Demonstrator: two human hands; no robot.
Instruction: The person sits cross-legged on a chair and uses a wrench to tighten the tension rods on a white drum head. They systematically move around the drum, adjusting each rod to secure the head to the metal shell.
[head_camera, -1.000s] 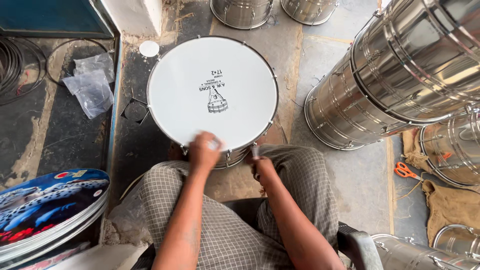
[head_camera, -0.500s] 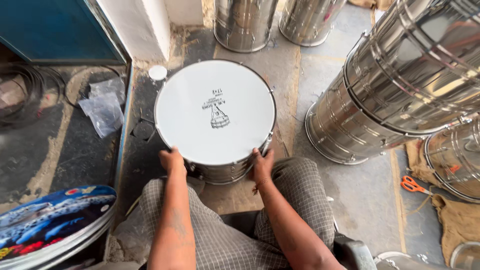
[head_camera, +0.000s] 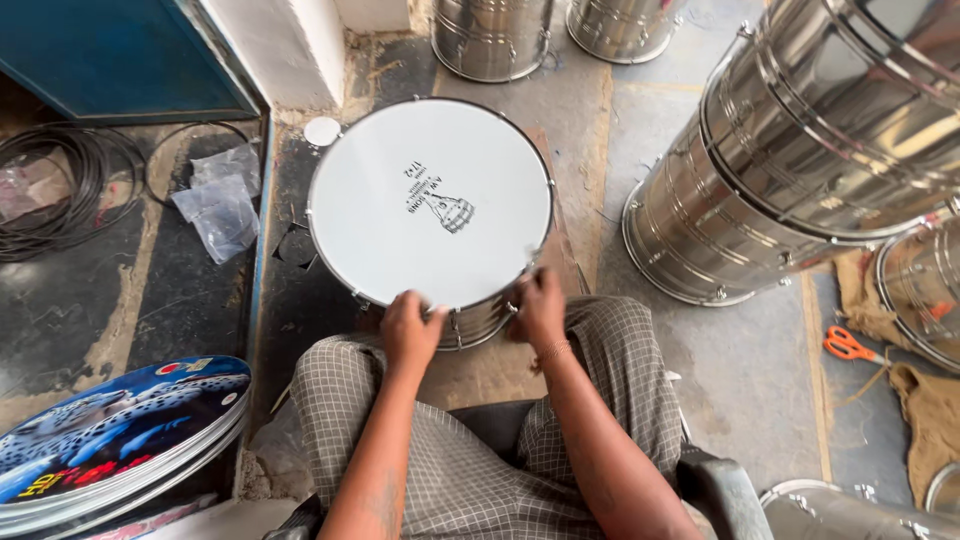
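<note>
Drum (head_camera: 432, 205) with a white head and shiny metal shell stands on the floor just ahead of the seated person's knees. Left hand (head_camera: 410, 330) and right hand (head_camera: 540, 308) both curl over its near rim, each grip closed on the hoop. It looks rigid and fairly heavy, the polished shell probably slippery; the rim seems the safest hold. Larger steel drums (head_camera: 800, 160) lie to the right, orange scissors (head_camera: 848, 345) beyond.

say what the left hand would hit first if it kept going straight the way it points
The left hand points away from the body, at the near rim of the drum. Going straight on, it would meet the white drumhead first; it looks already on the rim, though depth is unclear.
</note>
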